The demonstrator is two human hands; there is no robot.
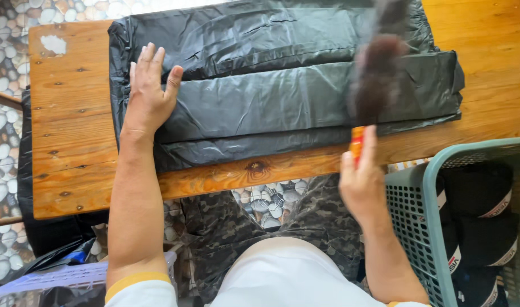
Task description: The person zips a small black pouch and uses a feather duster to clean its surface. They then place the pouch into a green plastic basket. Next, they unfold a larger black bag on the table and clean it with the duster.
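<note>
Left hand (150, 94) lies flat, palm down, fingers spread a little, pressing on the left end of one black plastic bag (282, 85) folded into long pleats across the wooden table (72, 153); three folded bands of it show, stacked toward the near edge. Right hand (362, 182) is closed around the orange handle (357, 143) of one brush whose dark, fluffy head (379, 74) is blurred and sits over the right part of the bag, so whether the bristles touch the plastic cannot be told. Both forearms are bare, with yellow-edged white sleeves at the bottom of the head view, and camouflage trousers (214, 227) show beneath the table edge. To the right stands one teal plastic basket (413, 204) with a mesh wall, holding at least three black yarn balls (478, 190) wrapped in white paper bands. At lower left sits one pale lilac basket (61, 276), only its rim seen, with dark plastic beside it. Rounded pebbles (1, 113) cover the ground around the table.
</note>
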